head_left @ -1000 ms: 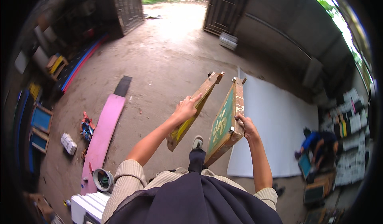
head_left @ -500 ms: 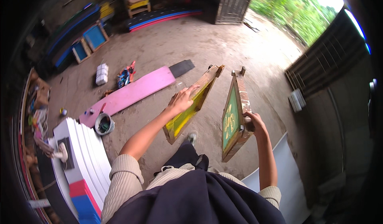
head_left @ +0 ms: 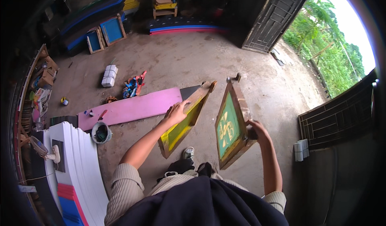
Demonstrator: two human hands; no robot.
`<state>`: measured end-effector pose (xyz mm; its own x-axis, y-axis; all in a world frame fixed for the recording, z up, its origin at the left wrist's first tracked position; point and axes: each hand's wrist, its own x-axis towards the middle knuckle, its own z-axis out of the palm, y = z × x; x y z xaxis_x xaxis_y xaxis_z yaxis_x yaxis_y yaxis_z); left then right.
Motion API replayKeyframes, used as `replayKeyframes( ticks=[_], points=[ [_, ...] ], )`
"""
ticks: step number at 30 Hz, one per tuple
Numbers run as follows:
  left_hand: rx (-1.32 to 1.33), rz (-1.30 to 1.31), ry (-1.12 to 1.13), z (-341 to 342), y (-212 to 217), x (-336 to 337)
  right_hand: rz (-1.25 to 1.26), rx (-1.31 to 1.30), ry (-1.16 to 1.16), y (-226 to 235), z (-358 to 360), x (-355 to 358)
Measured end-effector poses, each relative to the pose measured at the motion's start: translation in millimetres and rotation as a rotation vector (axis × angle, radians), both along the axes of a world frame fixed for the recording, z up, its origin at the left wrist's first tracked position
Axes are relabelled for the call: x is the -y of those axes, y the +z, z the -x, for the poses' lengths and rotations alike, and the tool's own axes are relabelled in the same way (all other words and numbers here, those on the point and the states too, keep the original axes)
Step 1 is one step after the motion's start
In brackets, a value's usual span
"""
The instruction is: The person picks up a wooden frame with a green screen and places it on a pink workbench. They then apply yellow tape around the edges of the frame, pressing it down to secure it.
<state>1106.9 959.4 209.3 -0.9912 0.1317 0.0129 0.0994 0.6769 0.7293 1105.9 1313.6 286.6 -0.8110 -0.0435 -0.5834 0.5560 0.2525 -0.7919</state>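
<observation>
The left hand (head_left: 177, 112) holds a wooden frame with a yellow screen (head_left: 183, 121) by its upper long edge, its grip closed over the wood, fingers spread across the top rail. This frame tilts, its far end pointing up and away toward the pink board (head_left: 132, 108) on the floor (head_left: 193, 61). The right hand (head_left: 257, 130) holds a second wooden frame with a green screen (head_left: 228, 127), its grip wrapped around the right-hand rail near the lower corner. The green screen bears a pale leafy figure and faces left, toward the yellow one. The two frames are held up in the air side by side, near each other but apart, above the person's shoe (head_left: 187, 152).

On the floor lie a white bundle (head_left: 109, 75) and a heap of coloured scraps (head_left: 134, 86), just beyond the pink board. A round tub (head_left: 101, 132) sits at the near end of the board, beside a stack of white sheets (head_left: 82, 161). Blue framed panels (head_left: 104, 35) lean against the far wall, and a metal gate (head_left: 277, 15) stands open to greenery.
</observation>
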Motion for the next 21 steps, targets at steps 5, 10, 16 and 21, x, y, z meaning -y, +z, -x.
replayKeyframes(
  ticks=[5,10,16,21],
  points=[
    [-0.069,0.016,0.073,66,15,37,0.004,-0.065,-0.009,20,92,46],
    [-0.194,0.044,0.186,137,21,62,0.057,-0.071,0.114,4,201,60],
    [-0.123,0.017,0.346,222,14,115,0.102,-0.143,0.188,-13,326,102],
    [-0.116,0.132,0.488,293,30,168,0.218,-0.079,0.425,-34,429,175]
  ],
)
